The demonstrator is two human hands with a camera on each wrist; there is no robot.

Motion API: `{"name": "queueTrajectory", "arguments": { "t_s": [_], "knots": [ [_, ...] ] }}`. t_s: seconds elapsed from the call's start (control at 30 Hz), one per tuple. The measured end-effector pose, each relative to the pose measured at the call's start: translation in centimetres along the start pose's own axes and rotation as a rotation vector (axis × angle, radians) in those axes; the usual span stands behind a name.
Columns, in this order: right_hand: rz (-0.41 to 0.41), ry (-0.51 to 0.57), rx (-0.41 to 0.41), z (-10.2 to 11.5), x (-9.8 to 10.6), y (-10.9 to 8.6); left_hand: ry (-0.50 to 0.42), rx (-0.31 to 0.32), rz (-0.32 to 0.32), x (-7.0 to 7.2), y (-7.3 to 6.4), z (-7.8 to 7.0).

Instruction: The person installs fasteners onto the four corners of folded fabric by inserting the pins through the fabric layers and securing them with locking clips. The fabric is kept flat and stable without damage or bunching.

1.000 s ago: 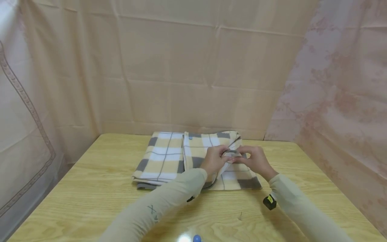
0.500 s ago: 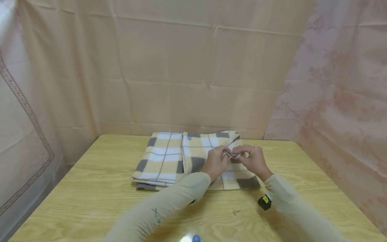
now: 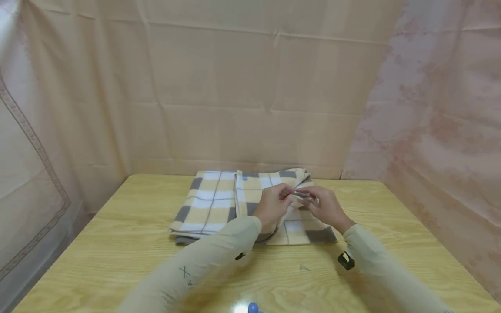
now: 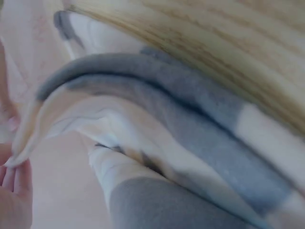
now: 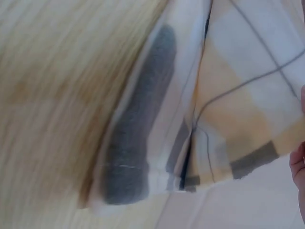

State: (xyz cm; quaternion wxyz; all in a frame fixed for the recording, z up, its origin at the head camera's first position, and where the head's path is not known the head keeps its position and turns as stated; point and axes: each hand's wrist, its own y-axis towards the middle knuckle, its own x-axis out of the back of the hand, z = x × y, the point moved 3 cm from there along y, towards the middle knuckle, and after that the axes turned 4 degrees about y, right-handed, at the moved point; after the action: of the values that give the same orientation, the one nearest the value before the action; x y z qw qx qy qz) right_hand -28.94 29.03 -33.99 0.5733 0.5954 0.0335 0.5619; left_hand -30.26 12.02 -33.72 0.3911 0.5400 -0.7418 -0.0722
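Lying folded on the bench [image 3: 98, 261], the blanket [image 3: 213, 200] is showing big white, cream and gray squares with thin dark lines; the left hand [image 3: 272, 204] and right hand [image 3: 327, 209] are pinching its raised edge between their fingers [image 4: 23, 179].

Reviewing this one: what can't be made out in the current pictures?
Blanket, part of its near edge: head view, hidden by the left sleeve.
Blue object: head view, cut off by the bottom edge.
Blue spot on the blanket: head view, too small.
Left hand, mostly: left wrist view, cut off by the left edge.
Right hand, mostly: right wrist view, right edge.
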Motion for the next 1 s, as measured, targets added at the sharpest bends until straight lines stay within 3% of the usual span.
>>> {"name": "queueTrajectory", "arguments": {
  "t_s": [0.13, 0.2, 0.3, 0.47, 0.63, 0.77, 1.0],
  "knots": [
    [0.041, 0.024, 0.007, -0.2, 0.0, -0.4, 0.017, -0.001, 0.045, 1.6, -1.4, -1.1],
    [0.034, 0.024, 0.006, -0.3, 0.1, -0.6, 0.056, -0.015, 0.103, 2.3, -2.5, -2.0],
    [0.011, 0.003, 0.007, -0.4, 0.3, -0.8, 0.169, -0.057, 0.267, 3.1, -4.6, -3.1],
    [-0.007, -0.013, 0.018, -0.3, 0.4, -0.7, 0.413, -0.185, 0.567, 3.9, -9.1, -4.3],
    [-0.008, -0.018, 0.033, -0.2, 0.4, -0.9, 0.531, -0.345, 0.754, 4.5, -13.7, -5.0],
    [-0.006, -0.034, 0.022, -0.2, 0.5, -0.9, 0.545, -0.446, 0.824, 4.5, -15.9, -5.1],
    [-0.016, -0.025, 0.040, -0.2, 0.5, -0.9, 0.552, -0.571, 0.840, 3.9, -16.9, -4.8]
  ]
}}
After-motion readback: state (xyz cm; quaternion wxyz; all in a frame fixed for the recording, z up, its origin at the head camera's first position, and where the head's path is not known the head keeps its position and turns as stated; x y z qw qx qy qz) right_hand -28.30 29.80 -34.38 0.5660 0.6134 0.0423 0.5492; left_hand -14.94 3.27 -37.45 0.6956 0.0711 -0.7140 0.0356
